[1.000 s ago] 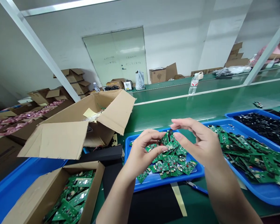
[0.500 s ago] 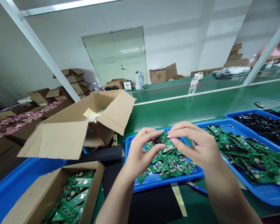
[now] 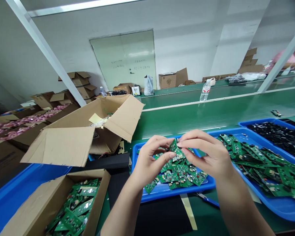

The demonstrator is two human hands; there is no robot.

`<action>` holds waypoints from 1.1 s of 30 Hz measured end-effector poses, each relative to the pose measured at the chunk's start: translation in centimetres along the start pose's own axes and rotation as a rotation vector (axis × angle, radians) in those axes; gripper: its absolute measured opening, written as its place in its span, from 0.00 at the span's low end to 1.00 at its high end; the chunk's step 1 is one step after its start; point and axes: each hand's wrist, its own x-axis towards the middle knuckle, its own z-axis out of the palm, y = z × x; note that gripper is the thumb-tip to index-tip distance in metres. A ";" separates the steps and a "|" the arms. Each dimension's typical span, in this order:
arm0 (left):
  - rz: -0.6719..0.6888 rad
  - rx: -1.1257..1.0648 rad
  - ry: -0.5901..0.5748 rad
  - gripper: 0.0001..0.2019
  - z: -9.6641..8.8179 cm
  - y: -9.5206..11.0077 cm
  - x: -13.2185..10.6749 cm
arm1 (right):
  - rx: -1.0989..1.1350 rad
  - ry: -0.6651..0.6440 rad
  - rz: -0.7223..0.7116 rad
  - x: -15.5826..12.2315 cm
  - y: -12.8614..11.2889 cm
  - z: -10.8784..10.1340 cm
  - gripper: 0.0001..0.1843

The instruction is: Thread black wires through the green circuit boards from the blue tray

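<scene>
My left hand is closed, pinching a small green circuit board that stands tilted between thumb and fingers. At the board's right edge, my right hand has thumb and fingertips drawn together. A small dark bit shows at those fingertips, too small to name. Both hands are above a blue tray, where many green circuit boards lie in a loose heap. The underside of the held board is hidden by the left fingers.
Right of the hands stand a blue tray of larger boards and one of black parts. Pliers lie by the near tray. On the left are a cardboard box of boards and a large open carton. A water bottle stands behind.
The right fingertips have closed in slightly on the board's edge, and the board has turned a little. The whole view has shifted slightly; the trays and boxes stay put.
</scene>
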 end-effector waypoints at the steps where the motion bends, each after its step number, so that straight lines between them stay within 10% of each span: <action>1: -0.002 -0.006 0.014 0.13 0.0 -0.1 0.0 | -0.005 -0.022 -0.010 0.0 -0.1 -0.1 0.14; 15: 0.241 0.172 0.135 0.14 0.0 -0.7 0.3 | 0.353 -0.058 0.572 0.1 -1.2 0.7 0.07; 22: 0.192 0.182 0.089 0.15 0.0 -0.8 0.2 | 0.146 -0.028 0.424 0.0 -1.0 1.0 0.06; 33: -0.310 -0.227 0.021 0.17 0.4 -0.3 0.6 | -0.157 0.042 0.210 -0.2 0.9 1.8 0.09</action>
